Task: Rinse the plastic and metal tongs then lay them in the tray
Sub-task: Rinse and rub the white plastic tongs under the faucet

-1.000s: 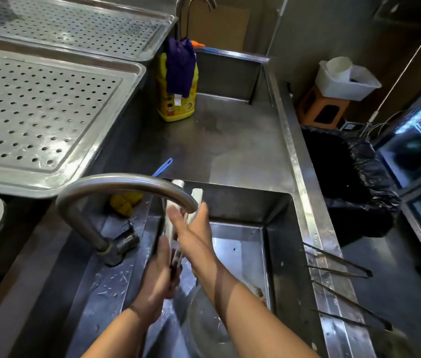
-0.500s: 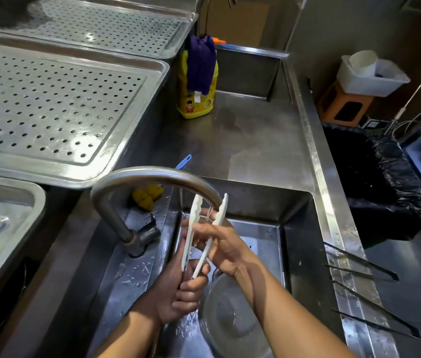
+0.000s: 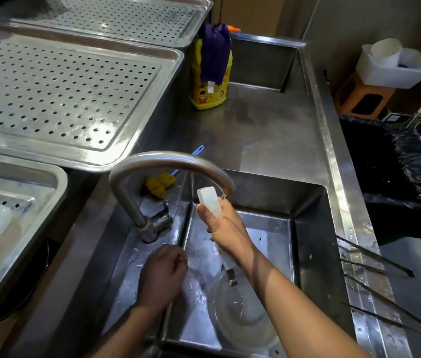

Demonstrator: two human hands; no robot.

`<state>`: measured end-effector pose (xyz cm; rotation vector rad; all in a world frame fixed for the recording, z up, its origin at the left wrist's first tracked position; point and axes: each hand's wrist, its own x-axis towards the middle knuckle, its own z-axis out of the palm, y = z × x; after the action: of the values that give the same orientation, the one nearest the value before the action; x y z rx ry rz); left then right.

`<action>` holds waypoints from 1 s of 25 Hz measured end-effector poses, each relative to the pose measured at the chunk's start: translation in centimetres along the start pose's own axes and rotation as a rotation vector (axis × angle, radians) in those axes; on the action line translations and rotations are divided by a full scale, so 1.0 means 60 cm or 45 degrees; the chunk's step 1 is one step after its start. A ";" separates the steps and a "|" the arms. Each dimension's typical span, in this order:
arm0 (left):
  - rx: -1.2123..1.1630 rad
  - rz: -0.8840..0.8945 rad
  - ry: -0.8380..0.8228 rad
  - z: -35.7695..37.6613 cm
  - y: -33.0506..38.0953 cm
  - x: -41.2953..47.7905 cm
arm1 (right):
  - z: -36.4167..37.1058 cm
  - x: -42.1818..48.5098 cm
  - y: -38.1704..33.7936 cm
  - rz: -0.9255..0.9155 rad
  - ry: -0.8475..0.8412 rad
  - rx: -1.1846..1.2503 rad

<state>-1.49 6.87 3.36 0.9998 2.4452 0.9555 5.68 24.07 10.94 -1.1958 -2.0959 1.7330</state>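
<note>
The right hand (image 3: pixel 226 228) holds the plastic tongs (image 3: pixel 209 201) under the tap (image 3: pixel 168 161). The left hand (image 3: pixel 163 275) is loosely curled and holds nothing. The metal tongs (image 3: pixel 377 263) wait right of the tap. The tray (image 3: pixel 15 171) has no tongs.

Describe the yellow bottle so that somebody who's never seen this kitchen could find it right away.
Start at the steel sink basin under the curved faucet, then look past it along the steel counter toward the far end. The yellow bottle stands upright there, beside the perforated trays. It is the only thing with a purple cloth draped over its top.
</note>
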 end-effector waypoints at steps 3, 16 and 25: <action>0.467 0.160 -0.001 -0.017 -0.042 -0.015 | 0.000 -0.003 -0.005 0.056 -0.015 0.005; 0.739 0.137 0.010 0.006 -0.093 -0.037 | -0.043 -0.073 0.278 0.494 -0.137 -0.651; 0.758 0.144 0.120 0.017 -0.105 -0.034 | -0.003 -0.040 0.422 0.725 -0.153 -1.031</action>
<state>-2.63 2.59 -1.64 1.3077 2.8490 0.2947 19.17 22.70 -10.59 -2.1010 -2.8531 1.0971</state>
